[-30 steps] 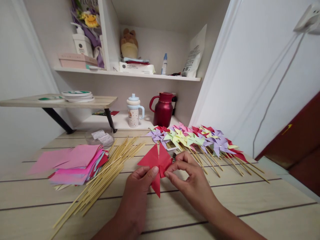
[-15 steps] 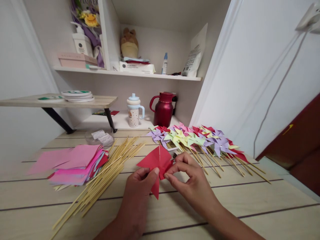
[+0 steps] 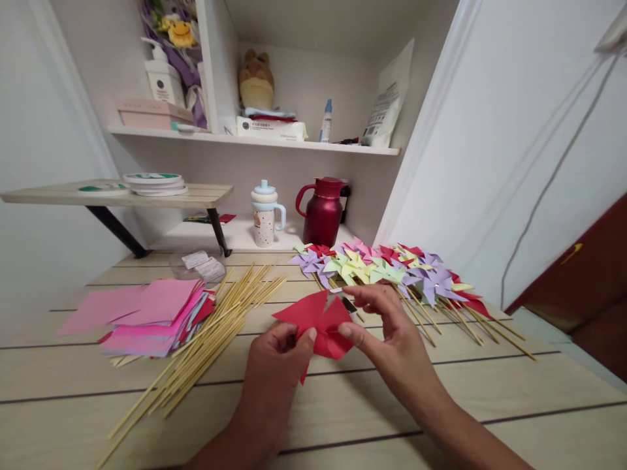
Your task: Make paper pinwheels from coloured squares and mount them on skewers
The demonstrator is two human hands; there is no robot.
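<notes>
A cut red paper square (image 3: 313,320) is held just above the wooden table, between both of my hands. My left hand (image 3: 277,369) pinches its lower left part with thumb and fingers. My right hand (image 3: 386,333) grips its right side, thumb under a flap and fingers curled over the top. A small dark object (image 3: 349,305) lies just behind the paper, too small to name. A bundle of bamboo sticks (image 3: 206,343) lies to the left of my hands.
A stack of pink and red paper squares (image 3: 147,313) lies at the left. Several finished pinwheels on sticks (image 3: 392,274) spread at the right. A red jug (image 3: 322,212), a cup (image 3: 264,215) and a low side shelf (image 3: 117,196) stand behind.
The red paper has tilted flatter and its right flaps have been bent forward. My right hand has shifted slightly right and up along the paper's edge.
</notes>
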